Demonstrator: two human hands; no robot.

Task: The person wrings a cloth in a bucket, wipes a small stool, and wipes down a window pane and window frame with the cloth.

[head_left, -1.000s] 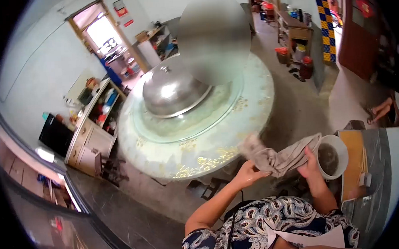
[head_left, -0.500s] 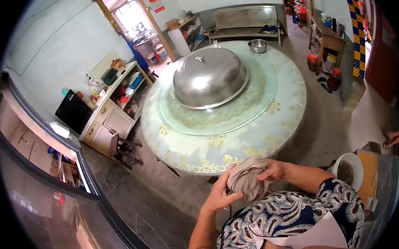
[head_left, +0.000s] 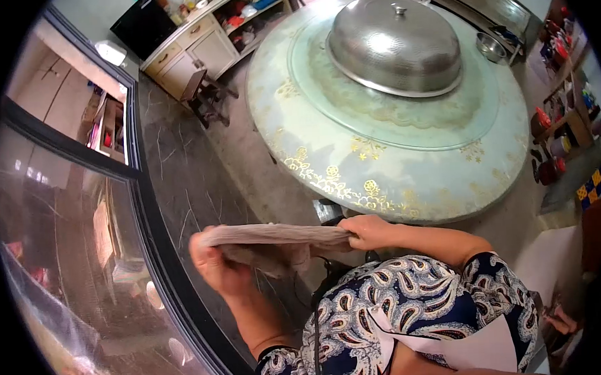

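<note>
A greyish-beige cloth (head_left: 282, 236) is stretched sideways between my two hands, in front of my body and short of the round table (head_left: 441, 188). My left hand (head_left: 216, 258) grips its left end, a little blurred by motion. At the other end my right hand (head_left: 366, 232) is closed around the cloth, just below the table's near edge. The upper edge of the cloth is pulled fairly straight, while its lower part hangs in loose folds.
A large metal dome lid (head_left: 395, 46) sits on the table's glass turntable (head_left: 472, 123). Behind it is a metal bowl (head_left: 490, 46). A wooden stool (head_left: 206, 94) stands by the white cabinet (head_left: 204, 51). The dark window frame (head_left: 159, 254) runs close on my left.
The bunched cloth has been pulled out lengthwise, my left hand moving left away from the right. The view has turned left and down, so the table appears farther right and higher.
</note>
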